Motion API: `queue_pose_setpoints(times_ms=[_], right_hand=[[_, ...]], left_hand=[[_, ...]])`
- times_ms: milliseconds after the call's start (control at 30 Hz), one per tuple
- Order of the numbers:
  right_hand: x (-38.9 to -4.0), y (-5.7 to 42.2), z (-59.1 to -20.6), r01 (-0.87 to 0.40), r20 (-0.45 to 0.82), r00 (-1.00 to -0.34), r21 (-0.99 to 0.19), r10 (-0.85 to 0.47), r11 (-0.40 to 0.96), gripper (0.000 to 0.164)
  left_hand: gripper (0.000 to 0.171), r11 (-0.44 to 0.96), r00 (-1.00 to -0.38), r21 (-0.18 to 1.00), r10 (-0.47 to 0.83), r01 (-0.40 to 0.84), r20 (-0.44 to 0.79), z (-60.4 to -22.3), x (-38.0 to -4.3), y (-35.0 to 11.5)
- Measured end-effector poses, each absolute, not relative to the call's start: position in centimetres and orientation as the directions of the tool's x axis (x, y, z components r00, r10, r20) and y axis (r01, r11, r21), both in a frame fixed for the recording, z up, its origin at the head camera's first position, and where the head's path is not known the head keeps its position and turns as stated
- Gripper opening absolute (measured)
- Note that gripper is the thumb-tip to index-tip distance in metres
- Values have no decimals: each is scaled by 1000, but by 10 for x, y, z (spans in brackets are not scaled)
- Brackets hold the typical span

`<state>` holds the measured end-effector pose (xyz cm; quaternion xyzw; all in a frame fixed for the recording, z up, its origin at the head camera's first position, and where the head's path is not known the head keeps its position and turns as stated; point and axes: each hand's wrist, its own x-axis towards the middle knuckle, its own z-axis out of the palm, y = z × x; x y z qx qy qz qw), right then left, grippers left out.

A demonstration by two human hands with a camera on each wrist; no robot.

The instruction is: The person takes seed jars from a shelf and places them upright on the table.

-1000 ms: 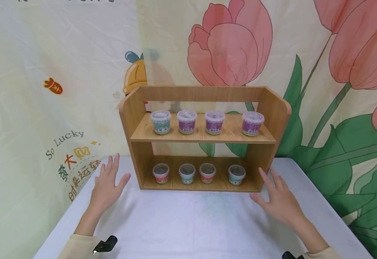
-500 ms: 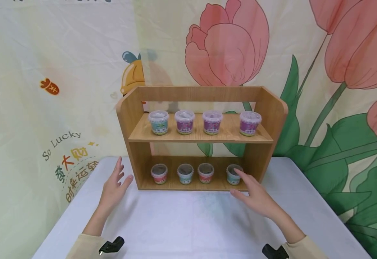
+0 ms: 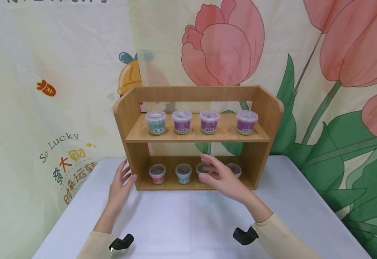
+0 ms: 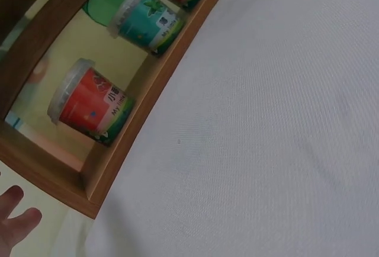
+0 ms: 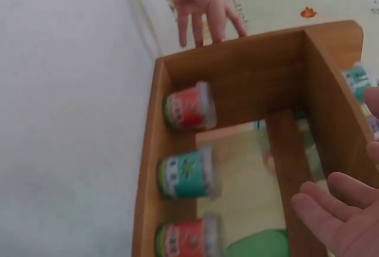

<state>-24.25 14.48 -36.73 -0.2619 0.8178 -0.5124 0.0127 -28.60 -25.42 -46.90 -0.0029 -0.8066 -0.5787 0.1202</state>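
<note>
A two-level wooden shelf (image 3: 197, 139) stands on the table, holding small lidded cups. On the lower board, from the left, are a red cup (image 3: 157, 175), a teal cup (image 3: 184, 175), a second red cup (image 3: 202, 167) and a teal cup (image 3: 234, 169). My right hand (image 3: 228, 180) hovers before the lower level, fingers relaxed and nothing in them, partly covering the two rightmost cups. Beside the shelf's left side panel, my left hand (image 3: 118, 190) has loosely bent fingers, the fingertips near the wood. The left wrist view shows only a few left fingertips (image 4: 21, 227).
The upper board bears a teal cup (image 3: 156, 123) at left and purple cups (image 3: 182, 122) to its right. A white cloth (image 3: 175, 226) covers the table. Behind hangs a printed backdrop (image 3: 88, 72) with tulips and lettering.
My right hand has swept left from beyond the shelf's right side to in front of the lower cups. My left hand has shifted right, closer to the left panel. The cups stay in place.
</note>
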Motion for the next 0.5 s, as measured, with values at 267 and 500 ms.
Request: queue_pose_setpoints(times_ms=[267, 500], right_hand=[[-250, 106, -330, -452, 317, -836, -861, -449, 234, 63], [-263, 80, -305, -504, 397, -806, -849, -439, 158, 64]], left_hand=[[80, 277, -970, 953, -169, 123, 175, -472, -289, -247], [78, 260, -969, 958, -177, 121, 170, -475, -290, -245]])
